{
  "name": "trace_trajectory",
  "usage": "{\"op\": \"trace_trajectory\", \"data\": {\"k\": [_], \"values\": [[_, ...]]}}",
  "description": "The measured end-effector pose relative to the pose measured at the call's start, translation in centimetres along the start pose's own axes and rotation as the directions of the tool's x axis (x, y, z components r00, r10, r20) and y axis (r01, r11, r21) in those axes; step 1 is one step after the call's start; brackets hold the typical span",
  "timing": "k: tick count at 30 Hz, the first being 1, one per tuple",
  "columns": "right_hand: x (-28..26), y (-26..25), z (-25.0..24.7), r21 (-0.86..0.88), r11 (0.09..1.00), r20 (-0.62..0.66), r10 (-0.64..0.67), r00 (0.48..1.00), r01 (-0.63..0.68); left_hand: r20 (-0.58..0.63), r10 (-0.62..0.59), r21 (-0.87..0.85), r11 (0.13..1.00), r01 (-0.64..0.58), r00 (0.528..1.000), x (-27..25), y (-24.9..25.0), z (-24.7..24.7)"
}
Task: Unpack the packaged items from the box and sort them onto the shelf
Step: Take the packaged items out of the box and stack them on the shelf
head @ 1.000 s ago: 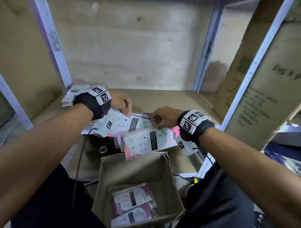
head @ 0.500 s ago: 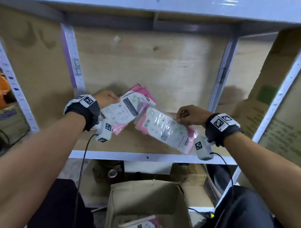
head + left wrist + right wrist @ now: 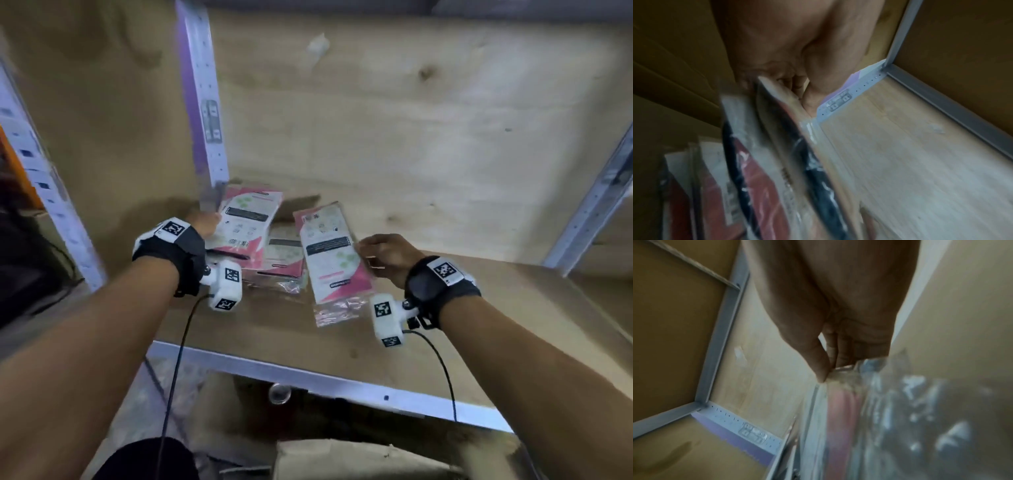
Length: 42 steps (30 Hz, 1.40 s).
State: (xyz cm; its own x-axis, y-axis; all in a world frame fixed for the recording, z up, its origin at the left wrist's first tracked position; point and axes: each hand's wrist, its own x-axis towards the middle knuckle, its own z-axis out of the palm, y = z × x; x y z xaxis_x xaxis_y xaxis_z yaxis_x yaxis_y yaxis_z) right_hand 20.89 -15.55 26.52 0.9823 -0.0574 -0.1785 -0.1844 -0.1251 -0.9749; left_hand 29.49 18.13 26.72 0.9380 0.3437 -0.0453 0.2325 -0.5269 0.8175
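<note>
Flat pink-and-white packets in clear plastic lie on the wooden shelf (image 3: 428,315). My left hand (image 3: 205,222) grips the left edge of a packet (image 3: 248,222) that sits on a stack near the purple upright; the left wrist view shows its fingers (image 3: 795,84) curled on the packet edge (image 3: 777,100). My right hand (image 3: 380,253) pinches the right edge of another packet (image 3: 330,253), tilted above the shelf board; thumb and fingers (image 3: 824,366) meet on its clear wrap (image 3: 840,374). A third packet (image 3: 284,260) lies between them. The cardboard box (image 3: 342,459) shows at the bottom edge.
A purple-tinted perforated upright (image 3: 202,113) stands behind my left hand, another upright (image 3: 596,202) at the right. The plywood back wall (image 3: 411,120) closes the shelf. The shelf's metal front rail (image 3: 308,380) runs below my wrists, with bare board to the right.
Both hands have carried their packets up from over the box and onto the shelf. The left packet now rests on the stack; the right one has swung nearly lengthwise beside it.
</note>
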Motion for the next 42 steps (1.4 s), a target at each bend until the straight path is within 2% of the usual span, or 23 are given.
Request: {"op": "trace_trajectory", "data": {"k": [3,8,9,11,12,14,18,20,21,24,27,30,33,37,39,42], "values": [[3.3,0.4,4.4,0.093,0.995,-0.01,0.048,0.999,-0.047,0.002,-0.047,0.028,0.999,0.047,0.999,2.6,-2.1,-0.2],[7.4,0.9,9.9,0.087,0.991,-0.005,0.103,0.995,-0.102,0.006,-0.112,0.008,0.994,0.112,0.994,4.9,-4.7,1.3],[8.3,1.0,10.5,0.067,0.993,-0.021,0.101,0.995,-0.099,0.05,-0.135,0.015,0.991,0.134,0.99,5.3,-5.0,1.4],[9.8,1.5,11.3,-0.041,0.998,-0.065,0.052,0.997,-0.055,0.042,-0.064,0.133,0.989,0.058,0.997,6.1,-5.7,2.1],[10.4,1.7,11.6,-0.12,0.992,-0.085,0.023,0.996,-0.033,0.047,-0.089,0.059,0.995,0.086,0.995,6.3,-5.4,2.4],[11.2,2.0,11.8,-0.246,0.969,-0.104,-0.017,0.994,-0.009,0.025,-0.051,0.047,0.998,0.05,0.998,6.6,-5.4,2.8],[12.0,2.3,11.6,-0.278,0.96,-0.061,-0.007,0.998,-0.01,0.15,0.01,0.142,0.989,-0.032,0.989,6.2,-4.7,3.1],[11.6,2.2,11.2,-0.328,0.944,-0.041,-0.049,0.998,0.033,0.18,0.043,0.206,0.975,-0.081,0.983,5.2,-4.2,2.9],[10.9,2.0,10.9,-0.354,0.934,-0.025,-0.065,0.998,0.052,0.173,0.065,0.24,0.965,-0.106,0.983,4.6,-4.0,2.7],[7.9,1.7,9.3,-0.341,0.937,0.07,-0.057,0.996,0.077,0.024,0.176,0.294,0.939,-0.176,0.984,1.5,-2.8,2.0],[3.7,1.7,7.5,-0.404,0.903,0.192,-0.073,0.979,0.147,-0.03,0.293,0.123,0.95,-0.287,0.956,-2.6,-1.8,1.4],[-1.5,2.0,5.3,-0.481,0.853,0.265,-0.078,0.961,0.202,0.056,0.324,0.029,0.945,-0.326,0.944,-7.5,-1.6,1.5],[-6.7,3.1,3.0,-0.497,0.841,0.276,-0.08,0.958,0.213,0.131,0.34,-0.005,0.94,-0.342,0.931,-13.1,-2.3,2.8],[-12.8,5.9,0.3,-0.479,0.856,0.278,-0.062,0.959,0.194,0.182,0.437,-0.082,0.9,-0.429,0.881,-20.6,-3.9,5.1],[-15.5,7.6,-1.0,-0.497,0.85,0.295,-0.026,0.955,0.176,0.216,0.418,-0.151,0.907,-0.393,0.882,-23.8,-5.1,6.4],[-18.7,10.4,-2.6,-0.538,0.83,0.294,0.022,0.955,0.147,0.303,0.361,-0.126,0.932,-0.339,0.882,-27.5,-7.9,8.5]]}}
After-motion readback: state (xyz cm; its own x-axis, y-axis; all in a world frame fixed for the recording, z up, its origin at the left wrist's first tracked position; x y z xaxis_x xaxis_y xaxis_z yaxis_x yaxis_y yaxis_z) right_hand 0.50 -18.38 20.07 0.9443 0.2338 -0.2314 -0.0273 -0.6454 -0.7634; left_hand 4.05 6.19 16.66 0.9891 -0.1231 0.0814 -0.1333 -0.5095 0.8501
